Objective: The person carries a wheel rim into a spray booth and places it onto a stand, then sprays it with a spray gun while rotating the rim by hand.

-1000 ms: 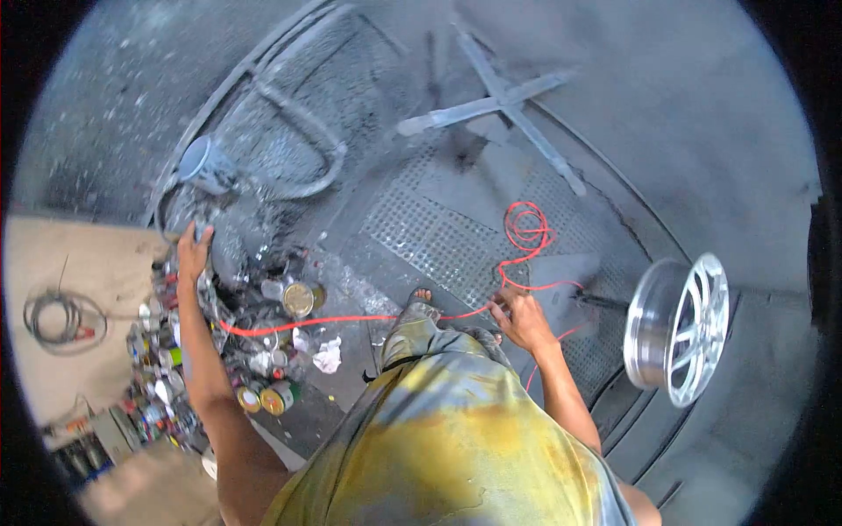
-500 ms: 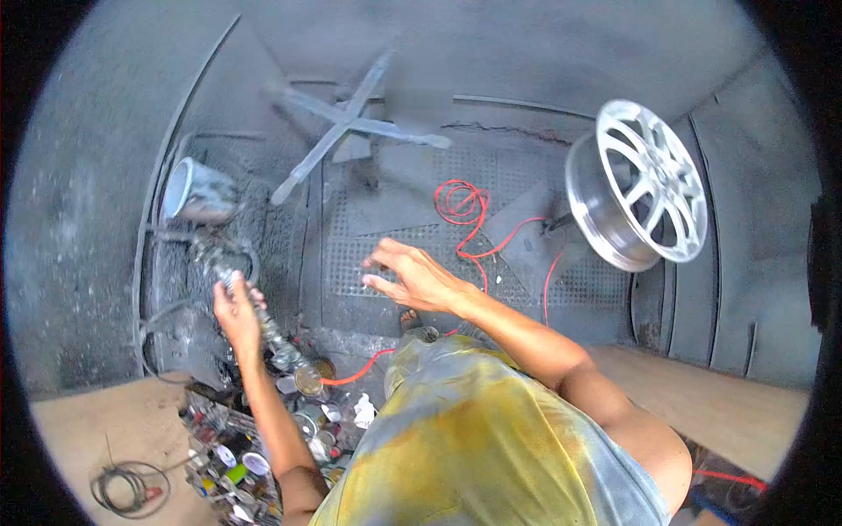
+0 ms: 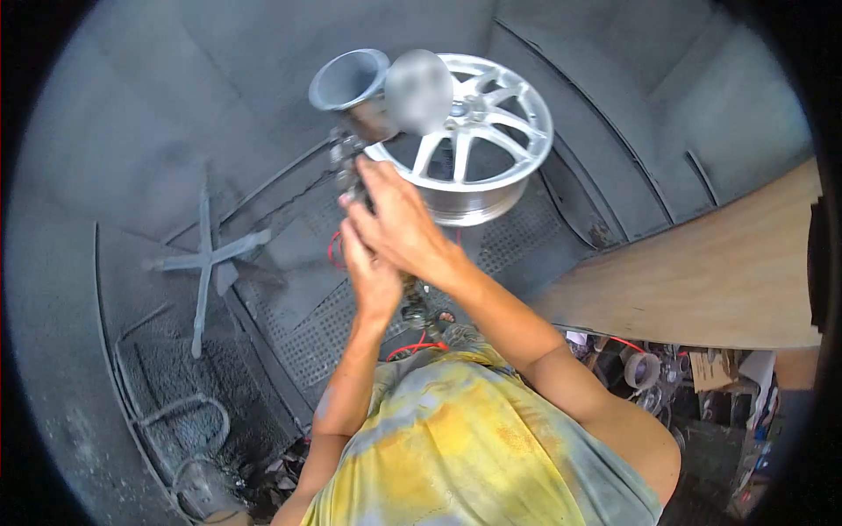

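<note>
A paint spray gun (image 3: pixel 347 162) with a wide, open-topped cup (image 3: pixel 349 81) is raised in front of me. My left hand (image 3: pixel 373 279) is closed around its lower part. Over the upper part lies my right hand (image 3: pixel 399 215), its fingers bent around the gun and largely hiding it. Just beyond the gun is a silver alloy wheel (image 3: pixel 491 123), its spoked face up. A blurred round grey shape (image 3: pixel 419 93) overlaps the wheel beside the cup; I cannot make out what it is.
A cross-shaped stand (image 3: pixel 206 257) is at the left. Red hose (image 3: pixel 412 349) runs near my body above the grated floor (image 3: pixel 307 337). At the right are a wooden board (image 3: pixel 693 272) and cluttered shelves with a tape roll (image 3: pixel 643 371).
My view has turned right, toward the wheel. The spray gun has come up from the left to the wheel. My right hand, empty before, has joined the left on the gun.
</note>
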{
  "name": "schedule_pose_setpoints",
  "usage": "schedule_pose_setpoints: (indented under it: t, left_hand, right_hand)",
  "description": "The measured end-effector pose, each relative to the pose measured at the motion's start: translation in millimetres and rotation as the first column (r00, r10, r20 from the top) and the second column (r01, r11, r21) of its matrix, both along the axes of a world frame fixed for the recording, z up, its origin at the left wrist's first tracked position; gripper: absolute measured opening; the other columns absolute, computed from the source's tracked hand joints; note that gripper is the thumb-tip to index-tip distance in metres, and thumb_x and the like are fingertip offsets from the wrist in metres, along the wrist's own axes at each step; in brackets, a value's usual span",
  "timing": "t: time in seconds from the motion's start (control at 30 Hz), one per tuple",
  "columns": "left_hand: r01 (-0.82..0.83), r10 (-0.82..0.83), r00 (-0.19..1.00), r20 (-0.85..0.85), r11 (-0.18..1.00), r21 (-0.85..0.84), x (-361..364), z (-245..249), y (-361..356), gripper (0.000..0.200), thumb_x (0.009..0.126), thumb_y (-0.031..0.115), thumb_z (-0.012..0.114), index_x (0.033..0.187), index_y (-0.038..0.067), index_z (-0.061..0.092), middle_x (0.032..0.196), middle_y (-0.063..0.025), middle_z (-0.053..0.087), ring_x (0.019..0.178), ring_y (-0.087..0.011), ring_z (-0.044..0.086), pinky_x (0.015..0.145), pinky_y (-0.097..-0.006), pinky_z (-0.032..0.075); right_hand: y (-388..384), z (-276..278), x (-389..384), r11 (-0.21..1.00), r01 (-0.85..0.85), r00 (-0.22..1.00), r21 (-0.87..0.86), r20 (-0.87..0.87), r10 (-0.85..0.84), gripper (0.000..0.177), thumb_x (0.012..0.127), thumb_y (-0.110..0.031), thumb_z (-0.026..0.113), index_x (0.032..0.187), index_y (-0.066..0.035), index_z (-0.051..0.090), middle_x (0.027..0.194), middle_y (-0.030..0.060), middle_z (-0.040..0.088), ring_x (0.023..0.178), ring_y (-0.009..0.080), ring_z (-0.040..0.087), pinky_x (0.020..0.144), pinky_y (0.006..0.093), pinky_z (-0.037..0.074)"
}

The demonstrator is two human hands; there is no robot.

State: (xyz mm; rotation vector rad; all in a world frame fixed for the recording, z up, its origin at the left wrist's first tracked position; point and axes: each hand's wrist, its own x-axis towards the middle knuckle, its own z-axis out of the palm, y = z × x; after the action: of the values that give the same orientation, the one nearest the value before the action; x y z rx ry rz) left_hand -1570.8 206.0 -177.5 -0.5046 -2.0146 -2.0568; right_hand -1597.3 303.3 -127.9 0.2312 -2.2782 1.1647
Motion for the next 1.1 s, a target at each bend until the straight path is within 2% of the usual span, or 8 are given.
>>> schedule_pose_setpoints:
  t: [0.2,0.3,0.33,0.47,0.63,0.77,1.0,1.1]
  left_hand:
    - [0.405,-0.407,0.911,0.063,0.914,0.042,21.8,17.5,136.1,0.046,0.095,0.005,0.058,0.137,-0.003,0.041,0.129,-0.0197,0.055,0.121,-0.0271,0.055,0.105,-0.0403,0.044]
    - [0.51,-0.51,0.86,-0.008,0.86,0.018,43.0,26.7,180.7,0.048,0.092,-0.002,0.053,0.138,-0.003,0.039,0.126,-0.0219,0.056,0.121,-0.0306,0.056,0.105,-0.0425,0.044]
    - [0.535,-0.535,0.845,-0.015,0.845,-0.003,48.7,28.1,191.2,0.047,0.093,-0.002,0.053,0.138,-0.003,0.038,0.125,-0.0234,0.057,0.12,-0.0319,0.057,0.104,-0.043,0.044]
    - [0.69,-0.697,0.71,-0.1,0.717,-0.1,49.8,27.0,212.2,0.042,0.1,0.002,0.055,0.139,-0.004,0.038,0.127,-0.0254,0.057,0.115,-0.0355,0.062,0.095,-0.0429,0.051]
    - [0.832,-0.833,0.541,-0.118,0.55,-0.068,12.9,19.5,207.6,0.043,0.099,0.004,0.062,0.139,-0.006,0.048,0.121,-0.0225,0.063,0.112,-0.0326,0.064,0.094,-0.0424,0.052]
    - [0.806,-0.9,0.413,-0.142,0.433,-0.404,-62.2,-2.1,180.3,0.029,0.098,0.011,0.068,0.125,0.0,0.066,0.12,-0.0172,0.065,0.11,-0.0345,0.065,0.097,-0.041,0.051]
    - [0.471,-0.699,0.688,-0.195,0.634,-0.613,-218.0,-18.0,150.4,0.017,0.093,0.007,0.07,0.107,-0.002,0.073,0.111,-0.0167,0.071,0.107,-0.0351,0.067,0.095,-0.0424,0.053]
    - [0.406,-0.669,0.709,-0.225,0.647,-0.645,-263.2,-16.2,144.6,0.015,0.09,0.004,0.071,0.104,-0.002,0.074,0.105,-0.0152,0.071,0.102,-0.0338,0.067,0.092,-0.0427,0.053]
  right_hand:
    - [128.0,31.8,50.6,0.911,0.41,0.911,0.039,0.038,-0.411,0.059,0.1,-0.016,0.062,0.15,0.008,0.043,0.11,0.0341,0.063,0.101,0.0478,0.065,0.091,0.0539,0.05]
    - [169.1,50.5,81.4,0.84,0.536,0.835,-0.085,0.203,-0.512,0.052,0.103,-0.021,0.059,0.148,0.003,0.049,0.135,0.0336,0.061,0.126,0.0468,0.061,0.106,0.0481,0.047]
    - [185.4,41.6,85.6,0.788,0.616,0.786,-0.019,0.086,-0.612,0.048,0.102,-0.026,0.063,0.141,0.0,0.056,0.112,0.024,0.073,0.1,0.0374,0.074,0.086,0.0425,0.056]
    - [213.1,39.5,96.4,0.708,0.561,0.812,-0.428,0.12,-0.571,0.028,0.106,-0.023,0.063,0.125,-0.002,0.064,0.094,0.0053,0.071,0.082,0.0107,0.068,0.066,0.0267,0.056]
    - [224.9,24.7,101.3,0.703,0.591,0.805,-0.395,0.241,-0.542,0.04,0.105,-0.022,0.064,0.138,-0.002,0.059,0.101,0.0082,0.071,0.085,0.0116,0.068,0.063,0.0296,0.061]
    - [215.0,4.2,79.3,0.647,0.544,0.838,-0.534,0.311,-0.448,0.041,0.105,-0.022,0.063,0.141,-0.002,0.057,0.105,0.0063,0.07,0.085,0.0107,0.066,0.058,0.0242,0.06]
    - [194.5,-5.5,18.1,0.681,0.548,0.805,-0.486,0.527,-0.272,0.045,0.106,-0.023,0.062,0.145,-0.002,0.053,0.108,0.0067,0.069,0.093,0.013,0.069,0.057,0.0254,0.06]
    - [180.9,5.8,-6.3,0.678,0.586,0.747,-0.444,0.619,-0.241,0.046,0.105,-0.023,0.063,0.145,0.0,0.054,0.106,0.0076,0.07,0.091,0.0133,0.068,0.06,0.0276,0.062]
